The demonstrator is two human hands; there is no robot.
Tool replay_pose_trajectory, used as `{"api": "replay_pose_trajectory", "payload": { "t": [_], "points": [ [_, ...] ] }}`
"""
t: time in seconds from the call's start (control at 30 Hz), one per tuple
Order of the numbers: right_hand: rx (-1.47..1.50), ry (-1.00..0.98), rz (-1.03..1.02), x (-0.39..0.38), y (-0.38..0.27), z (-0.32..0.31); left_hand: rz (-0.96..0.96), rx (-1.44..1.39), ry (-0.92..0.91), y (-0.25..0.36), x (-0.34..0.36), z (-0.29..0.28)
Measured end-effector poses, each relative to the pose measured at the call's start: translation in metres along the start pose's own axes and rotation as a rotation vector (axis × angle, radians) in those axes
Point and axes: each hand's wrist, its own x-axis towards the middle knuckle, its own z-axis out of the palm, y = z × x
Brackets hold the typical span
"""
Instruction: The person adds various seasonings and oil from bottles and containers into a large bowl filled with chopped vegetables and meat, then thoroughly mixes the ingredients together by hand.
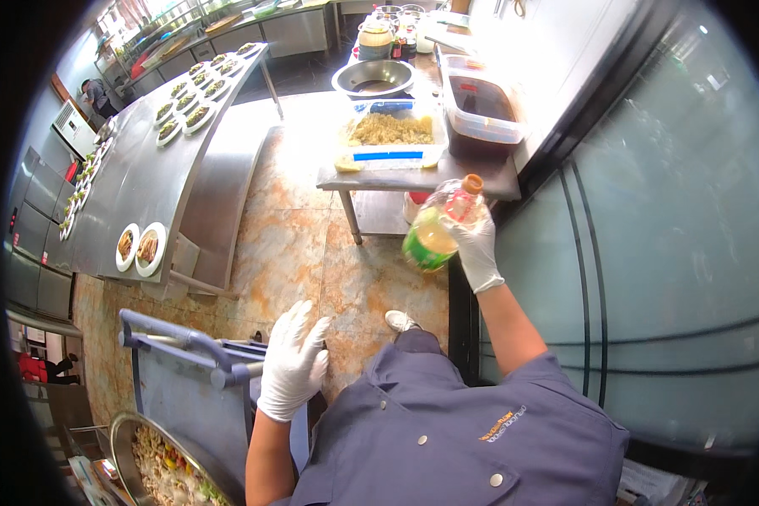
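Note:
My right hand [474, 243], in a white glove, grips a plastic bottle [434, 238] with an orange cap and green label, raised near the end of a steel side table [489, 179]. My gloved left hand [292, 363] is open, fingers apart, beside the handle of a blue-grey trolley [164, 375]. A large steel bowl [126, 434] of mixed chopped food sits at the lower left. On the side table are a clear tub [394, 129] of yellowish crumbly food, a container [485, 99] of dark brown liquid and a wide steel basin [346, 78].
A long steel table [122, 211] with several plated dishes stretches along the left over a tiled floor [278, 244]. A frosted glass panel [616, 261] closes the right side. A person [97, 97] bends at the far left; another person in red [34, 368] shows at the left edge.

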Motion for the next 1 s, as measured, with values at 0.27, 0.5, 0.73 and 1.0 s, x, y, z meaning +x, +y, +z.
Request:
{"api": "replay_pose_trajectory", "payload": {
  "t": [0.27, 0.5, 0.73, 1.0],
  "points": [
    [-0.534, 0.379, -0.199, 0.231, 0.127, -0.120, -0.772, -0.269, 0.045, -0.035, -0.044, 0.079],
    [-0.601, 0.416, -0.250, 0.302, 0.209, -0.187, -1.138, -0.314, 0.059, -0.008, -0.084, 0.113],
    [-0.580, 0.190, 0.081, 0.279, 0.187, -0.166, -1.369, -0.399, 0.151, 0.059, -0.141, 0.147],
    [-0.589, -0.518, 0.369, 0.115, 0.284, -0.079, -1.739, -0.451, 0.688, 0.167, -0.298, 0.238]
  ]
}}
